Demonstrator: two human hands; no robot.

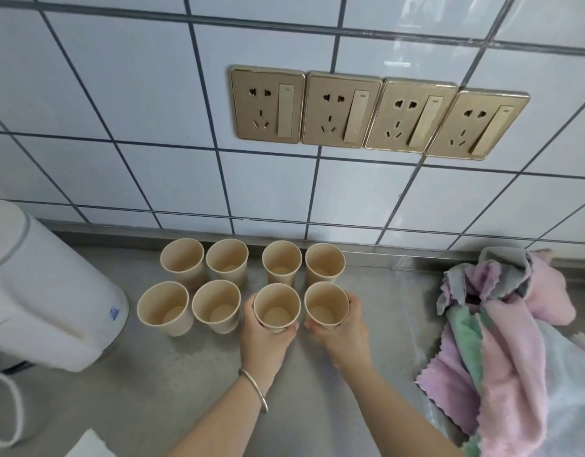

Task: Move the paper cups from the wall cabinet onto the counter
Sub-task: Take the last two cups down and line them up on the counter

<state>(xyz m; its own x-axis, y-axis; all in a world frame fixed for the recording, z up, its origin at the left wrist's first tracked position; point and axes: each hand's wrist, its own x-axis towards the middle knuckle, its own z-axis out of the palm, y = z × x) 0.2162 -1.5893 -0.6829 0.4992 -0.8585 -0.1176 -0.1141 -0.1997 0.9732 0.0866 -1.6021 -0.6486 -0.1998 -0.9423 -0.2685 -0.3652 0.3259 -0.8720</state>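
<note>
head view: eight paper cups point(251, 285) upright on grey counter point(159, 384), two rows of four, near the tiled wall point(119, 110). back row of four sits just in front of the wall's base strip. front row: two cups at left stand free, the other two are held. left hand point(263, 336) wrapped around third front cup point(276, 306), thumb on left side, fingers curled under on the near side. right hand point(342, 331) wrapped around fourth front cup point(326, 304), fingers on the right side, thumb at the near side. can't tell if these two cups rest on the counter or are just above it. silver bangle point(255, 389) on left wrist. white appliance point(43, 298) left of the cups. pile of pink, green and grey cloths point(502, 331) at right. four gold sockets point(377, 112) on the wall above.
</note>
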